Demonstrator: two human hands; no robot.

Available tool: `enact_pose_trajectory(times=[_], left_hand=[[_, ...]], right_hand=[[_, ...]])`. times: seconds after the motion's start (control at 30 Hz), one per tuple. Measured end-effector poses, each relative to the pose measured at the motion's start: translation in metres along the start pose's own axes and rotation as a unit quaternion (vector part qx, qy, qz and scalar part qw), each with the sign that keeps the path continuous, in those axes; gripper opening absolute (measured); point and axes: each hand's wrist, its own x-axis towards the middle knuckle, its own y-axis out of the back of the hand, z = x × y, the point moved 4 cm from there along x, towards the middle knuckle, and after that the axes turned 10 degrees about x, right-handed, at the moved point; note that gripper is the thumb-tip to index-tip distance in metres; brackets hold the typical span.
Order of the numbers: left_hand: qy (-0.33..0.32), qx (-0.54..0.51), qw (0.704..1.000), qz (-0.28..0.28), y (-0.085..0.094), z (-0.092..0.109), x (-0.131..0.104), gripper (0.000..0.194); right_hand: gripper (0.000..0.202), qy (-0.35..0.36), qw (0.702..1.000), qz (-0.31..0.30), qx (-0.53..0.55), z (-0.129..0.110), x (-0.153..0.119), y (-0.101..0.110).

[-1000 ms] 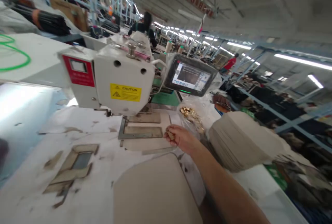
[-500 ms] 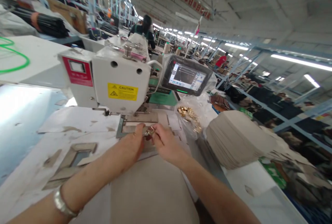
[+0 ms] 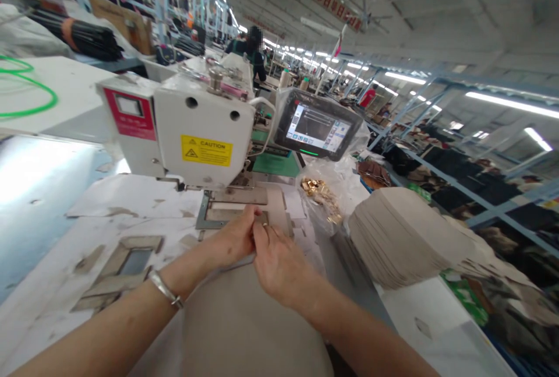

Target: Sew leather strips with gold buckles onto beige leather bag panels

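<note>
My left hand (image 3: 236, 238), with a silver bangle (image 3: 163, 288) on its wrist, is closed with thumb and fingertips pressed together. My right hand (image 3: 282, 260) meets it, its fingers curled. Between them is a small gold metal buckle, now almost wholly covered by the fingers. Both hands are over the far end of a large beige panel (image 3: 253, 324) that lies toward me. Just beyond them, a metal clamp frame (image 3: 203, 214) and a beige strip (image 3: 275, 205) lie under the head of a white sewing machine (image 3: 201, 115).
Right of the machine stands a control screen (image 3: 317, 126). Below it, an open plastic bag holds gold metal pieces (image 3: 321, 196). A stack of beige panels (image 3: 397, 237) is at the right. A frame-shaped template (image 3: 117, 272) lies left. Another person (image 3: 251, 48) sits beyond the machine.
My hands have drawn together, and my right hand has turned so its back covers the buckle, which showed between the fingertips before. My left forearm has shifted to the right.
</note>
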Motion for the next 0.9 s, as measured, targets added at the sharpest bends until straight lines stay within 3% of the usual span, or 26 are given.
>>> enact_pose_trajectory(times=[0.1,0.2,0.3,0.33,0.4,0.5,0.67,0.77,0.9], left_hand=[[-0.024,0.052,0.998,-0.002,0.002,0.017,-0.003,0.064],[-0.035,0.191,0.980,0.033,0.009,0.040,-0.011,0.064],[-0.017,0.350,0.933,0.080,0.013,0.052,-0.021,0.058],[-0.014,0.404,0.911,0.085,0.013,0.052,-0.024,0.057],[-0.006,0.485,0.872,0.073,0.009,0.045,-0.027,0.053],[0.021,0.503,0.862,0.055,0.003,0.025,-0.029,0.056],[0.044,0.501,0.861,0.073,0.003,-0.001,-0.026,0.063],[0.044,0.507,0.856,0.083,0.005,-0.006,-0.025,0.066],[0.052,0.515,0.851,0.091,0.007,-0.006,-0.026,0.071]], right_hand=[[0.027,-0.012,0.995,-0.010,0.103,0.013,0.001,0.007],[0.018,-0.037,0.968,0.005,0.247,0.039,0.012,0.004],[0.006,-0.058,0.929,0.015,0.365,0.072,0.031,-0.005],[0.010,-0.076,0.915,0.008,0.397,0.082,0.038,-0.008],[0.019,-0.134,0.878,-0.029,0.459,0.101,0.049,-0.012],[0.024,-0.223,0.820,-0.097,0.519,0.117,0.061,-0.012],[0.029,-0.283,0.802,-0.120,0.513,0.129,0.072,-0.010],[0.030,-0.282,0.789,-0.139,0.528,0.134,0.076,-0.013],[0.030,-0.293,0.749,-0.209,0.556,0.138,0.084,-0.016]])
